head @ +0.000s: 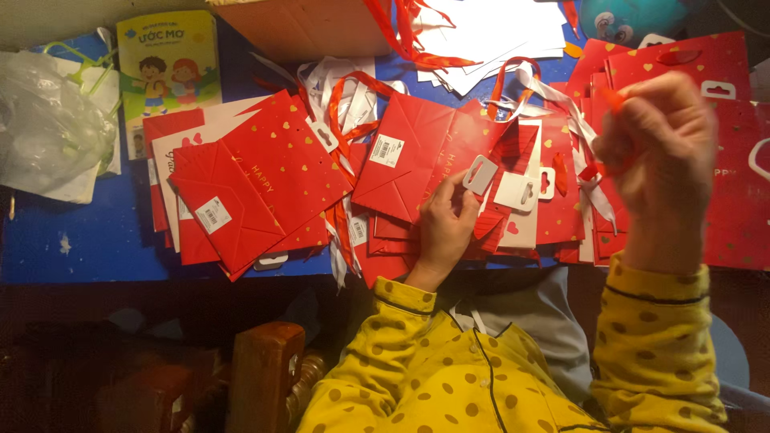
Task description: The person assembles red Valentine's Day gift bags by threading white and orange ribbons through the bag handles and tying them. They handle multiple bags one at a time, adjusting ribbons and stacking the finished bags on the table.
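left hand (446,228): resting on the pile of flat red gift bags, fingers curled w/ thumb and forefinger pinched on a small white hang tag (480,175) that has a slot cut in it

right hand (659,152): lifted off the counter, blurry, closed round a bit of red ribbon (613,98); can't tell how tight

tagged bag (417,156): red folded bag right above the left hand, gold hearts, white square barcode sticker near its top left corner

big bag (261,180): red, lying diagonal left of centre, tiny gold hearts, gold lettering, white barcode sticker on the lower flap

right stack (726,160): more red bags behind the right hand, white hang tag at the top edge of one

loose tags (525,191): couple more white slotted tags just beside the one being held

ribbons (341,96): red + white strands tangled btwn the bags, top middle

booklet (168,68): yellow-green kids' book w/ cartoon children, top left, propped on the blue counter (88,240)

plastic bag (44,128): clear, crumpled, far left

white sheets (489,36): paper pile at the back, top middle

sleeves (654,353): yellow w/ brown dots, both arms
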`<action>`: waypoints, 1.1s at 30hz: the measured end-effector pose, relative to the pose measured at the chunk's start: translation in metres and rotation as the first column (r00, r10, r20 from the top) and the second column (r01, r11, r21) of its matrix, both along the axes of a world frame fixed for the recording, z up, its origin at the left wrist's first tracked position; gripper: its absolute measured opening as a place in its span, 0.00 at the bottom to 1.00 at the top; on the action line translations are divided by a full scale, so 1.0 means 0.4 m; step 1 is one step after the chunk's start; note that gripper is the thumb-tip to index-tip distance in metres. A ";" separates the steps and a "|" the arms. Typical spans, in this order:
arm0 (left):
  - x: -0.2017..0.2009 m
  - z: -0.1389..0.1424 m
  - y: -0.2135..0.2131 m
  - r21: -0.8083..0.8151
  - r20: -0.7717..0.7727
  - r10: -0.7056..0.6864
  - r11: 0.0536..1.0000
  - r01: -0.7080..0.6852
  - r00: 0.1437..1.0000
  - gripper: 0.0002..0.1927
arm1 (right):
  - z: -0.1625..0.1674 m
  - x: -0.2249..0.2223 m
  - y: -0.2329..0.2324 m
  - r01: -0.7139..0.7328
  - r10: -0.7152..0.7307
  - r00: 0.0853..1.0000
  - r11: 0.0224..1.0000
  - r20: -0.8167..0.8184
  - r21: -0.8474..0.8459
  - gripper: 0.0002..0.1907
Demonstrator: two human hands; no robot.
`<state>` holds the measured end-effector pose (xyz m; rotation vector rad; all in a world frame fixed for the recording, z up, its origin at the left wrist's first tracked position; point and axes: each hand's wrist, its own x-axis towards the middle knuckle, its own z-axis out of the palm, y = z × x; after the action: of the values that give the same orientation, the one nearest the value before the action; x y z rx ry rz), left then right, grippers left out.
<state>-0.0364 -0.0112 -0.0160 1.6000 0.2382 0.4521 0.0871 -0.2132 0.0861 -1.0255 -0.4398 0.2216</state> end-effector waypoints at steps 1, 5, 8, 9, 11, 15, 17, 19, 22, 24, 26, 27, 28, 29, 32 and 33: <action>-0.002 0.001 -0.003 0.028 0.011 0.005 1.000 -0.005 1.000 0.16 | 0.003 -0.005 0.012 -0.044 0.049 0.996 0.997 -0.080 0.064 0.03; -0.004 0.002 -0.001 0.042 0.033 0.002 0.999 -0.004 0.999 0.16 | 0.059 -0.035 0.039 -0.046 0.092 0.950 0.987 -0.300 0.156 0.15; -0.002 0.000 0.003 -0.042 0.042 -0.014 0.999 0.016 0.999 0.16 | 0.103 -0.061 0.037 -0.007 0.050 0.962 0.987 -0.269 0.159 0.17; -0.003 -0.001 0.004 -0.075 0.034 -0.019 0.997 0.021 0.999 0.17 | 0.113 -0.065 0.028 -0.040 0.086 0.971 0.979 -0.224 0.201 0.16; -0.002 -0.002 0.005 -0.140 0.017 -0.034 0.989 0.036 0.999 0.17 | 0.108 -0.079 0.019 -0.025 0.053 0.987 0.983 -0.150 0.181 0.14; -0.001 0.000 0.002 -0.200 0.001 -0.032 0.979 0.032 0.999 0.17 | 0.039 -0.087 0.022 0.070 -0.077 0.997 0.978 -0.031 -0.197 0.11; 0.000 0.002 0.002 -0.184 0.000 -0.037 0.982 0.036 0.999 0.17 | -0.020 -0.088 0.052 0.064 -0.082 0.996 0.906 -0.024 -0.419 0.12; -0.001 0.000 0.003 -0.137 0.001 -0.029 0.990 0.029 1.000 0.17 | -0.081 -0.105 0.085 0.053 -0.075 0.997 0.855 -0.022 -0.515 0.12; -0.007 -0.010 0.005 -0.175 -0.005 -0.060 0.983 0.058 0.998 0.17 | -0.149 -0.146 0.109 0.034 -0.062 0.997 0.863 -0.038 -0.504 0.09; -0.003 -0.023 0.017 -0.267 0.011 -0.131 0.955 0.129 0.991 0.17 | -0.174 -0.153 0.107 0.024 -0.033 0.999 0.840 -0.007 -0.542 0.08; 0.000 -0.036 0.040 -0.387 0.049 -0.228 0.893 0.229 0.972 0.16 | -0.185 -0.153 0.097 0.017 0.042 0.996 0.774 0.079 -0.633 0.08; 0.003 -0.043 0.052 -0.396 0.064 -0.256 0.881 0.260 0.964 0.17 | -0.188 -0.152 0.092 -0.036 0.056 0.998 0.767 0.010 -0.641 0.08; 0.005 -0.049 0.065 -0.405 0.079 -0.283 0.867 0.290 0.956 0.17 | -0.189 -0.151 0.088 -0.092 0.070 0.996 0.758 -0.059 -0.645 0.08; 0.006 -0.054 0.072 -0.414 0.095 -0.308 0.853 0.318 0.947 0.17 | -0.190 -0.150 0.087 -0.149 0.086 0.988 0.749 -0.128 -0.646 0.08; 0.003 -0.061 0.076 -0.423 0.081 -0.324 0.845 0.327 0.943 0.17 | -0.190 -0.147 0.088 -0.215 0.130 0.974 0.783 -0.184 -0.584 0.08; 0.002 -0.062 0.076 -0.423 0.076 -0.320 0.847 0.321 0.944 0.17 | -0.190 -0.147 0.090 -0.201 0.129 0.979 0.763 -0.160 -0.614 0.07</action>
<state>-0.0354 0.0191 -0.0407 1.1701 0.0564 0.1245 0.0284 -0.1771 0.0099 -1.6294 -0.3601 0.6143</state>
